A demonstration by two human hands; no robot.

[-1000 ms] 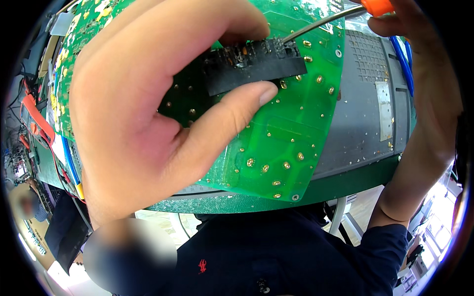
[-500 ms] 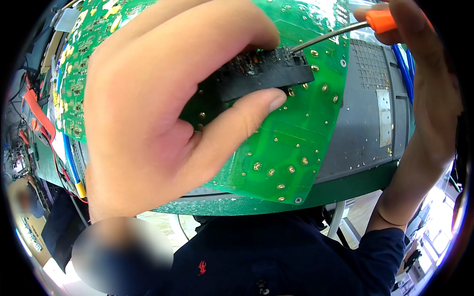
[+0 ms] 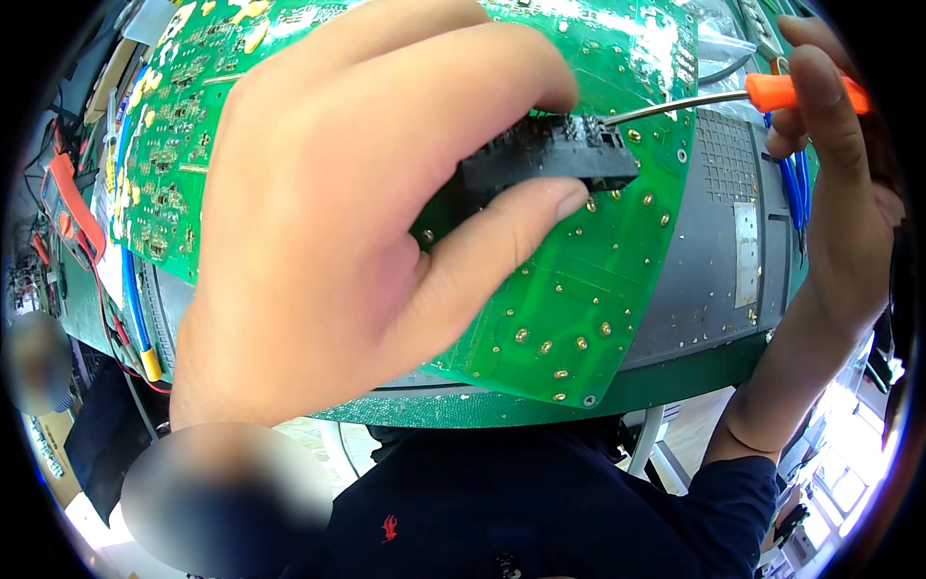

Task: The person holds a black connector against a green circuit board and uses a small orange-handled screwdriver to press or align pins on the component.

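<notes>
The left hand is curled in a pinch, its thumb along the near long side of a black part and a finger at the far side, spread only by the part's width. The part, held above a green circuit board, looks light and stiff, smooth-walled, perhaps brittle along its jagged top; the 2 long sides seem the sound place to grip. Whether it touches the board, I cannot tell. The right hand grasps an orange-handled tool, its metal shaft reaching the part's right end. Farther out, a grey mat lies on the green tabletop, a blue tool near the right hand
</notes>
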